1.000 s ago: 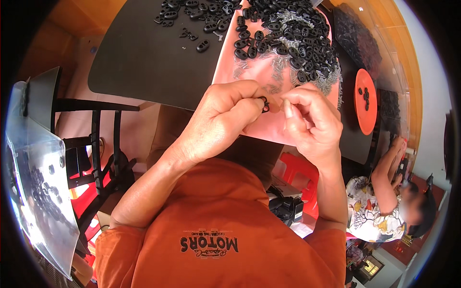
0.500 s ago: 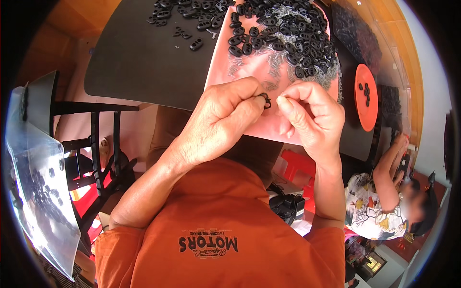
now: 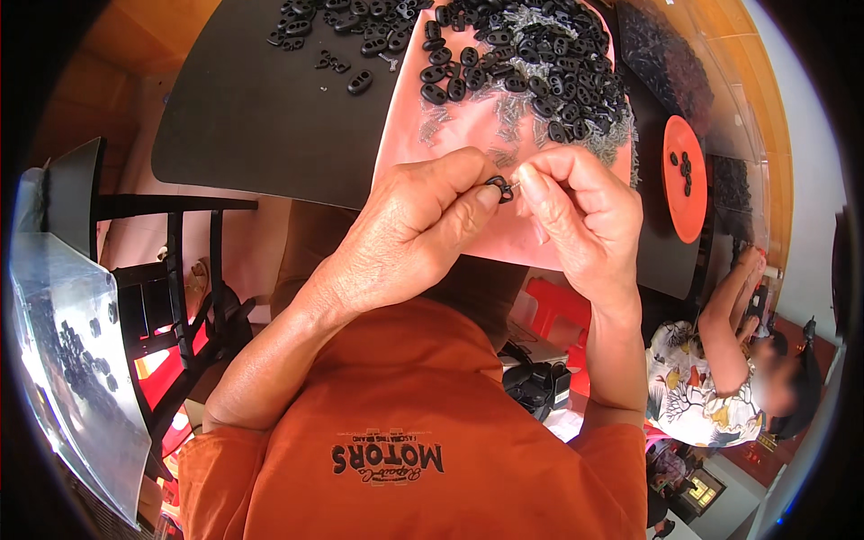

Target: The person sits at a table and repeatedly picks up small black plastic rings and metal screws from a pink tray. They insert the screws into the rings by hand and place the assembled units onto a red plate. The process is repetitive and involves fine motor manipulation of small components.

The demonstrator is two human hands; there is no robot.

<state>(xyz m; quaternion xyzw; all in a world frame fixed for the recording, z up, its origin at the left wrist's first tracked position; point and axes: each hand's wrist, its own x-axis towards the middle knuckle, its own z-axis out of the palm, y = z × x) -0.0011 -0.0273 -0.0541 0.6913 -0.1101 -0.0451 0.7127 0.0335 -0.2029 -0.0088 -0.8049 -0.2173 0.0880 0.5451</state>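
My left hand (image 3: 418, 211) pinches a small black plastic cord-lock piece (image 3: 500, 187) with round openings between thumb and forefinger. Right up against that piece is my right hand (image 3: 576, 202), its thumb and forefinger pressed together; what lies between them is too small to make out. Both hands are over the near part of a pink sheet (image 3: 513, 245). Beyond them on the sheet is a heap of black oval cord-lock bodies (image 3: 562, 85) with two holes each, mixed with many small metal springs (image 3: 511, 112).
More black cord-lock parts (image 3: 360, 81) lie on the dark table (image 3: 261, 117) at left. An orange plate (image 3: 681, 211) to the right carries several black pieces. A black chair frame (image 3: 175, 261) and a clear plastic sheet (image 3: 81, 360) are at left. Another person (image 3: 706, 382) sits at right.
My right hand has moved left, bringing its fingertips up to the black piece. My left hand stays nearly in place, still pinching it.
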